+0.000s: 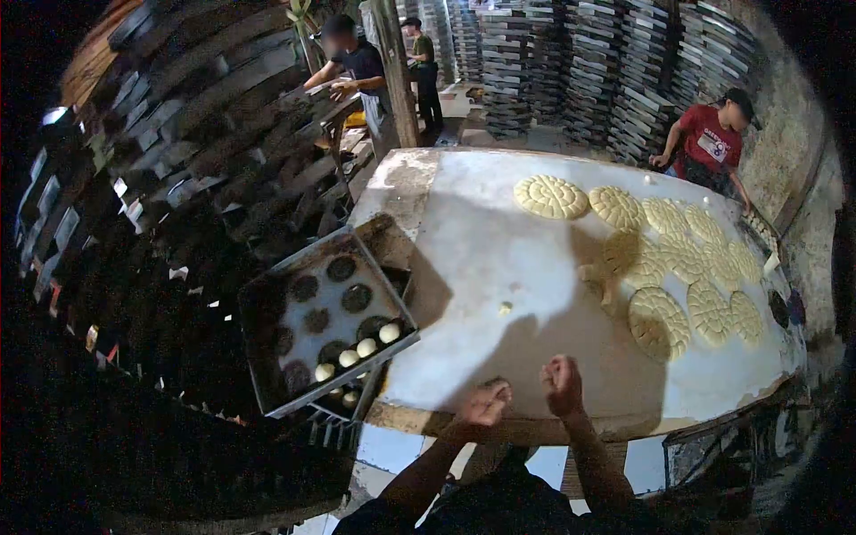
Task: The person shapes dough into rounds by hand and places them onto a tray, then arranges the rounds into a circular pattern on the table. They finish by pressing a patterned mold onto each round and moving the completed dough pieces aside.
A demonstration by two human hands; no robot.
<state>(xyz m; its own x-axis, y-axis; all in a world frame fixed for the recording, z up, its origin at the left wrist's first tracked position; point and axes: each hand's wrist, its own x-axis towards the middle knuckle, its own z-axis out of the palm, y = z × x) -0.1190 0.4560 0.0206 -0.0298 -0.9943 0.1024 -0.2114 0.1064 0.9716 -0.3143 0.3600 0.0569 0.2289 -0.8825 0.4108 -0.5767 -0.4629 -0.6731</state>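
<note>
My left hand (pixel 486 403) is closed above the near edge of the table, its fingers curled in. Beside it, a short gap away, my right hand (pixel 562 385) is raised with its fingers bent closed. Whatever either hand may hold is hidden in the fingers. A small scrap of dough (pixel 506 308) lies on the tabletop beyond my hands. To the right, several flat dough rounds (pixel 658 323) carry a pattern of cut segments. On the left, a dark metal tray (pixel 328 392) has several pale dough balls (pixel 366 348) along its near side.
The pale table (pixel 473 214) has a worn wooden border. Under the tray sits another tray (pixel 361 406) with more balls. A person in a red shirt (pixel 711 143) stands at the far right; two others stand behind at left. Stacked trays (pixel 593 71) line the back.
</note>
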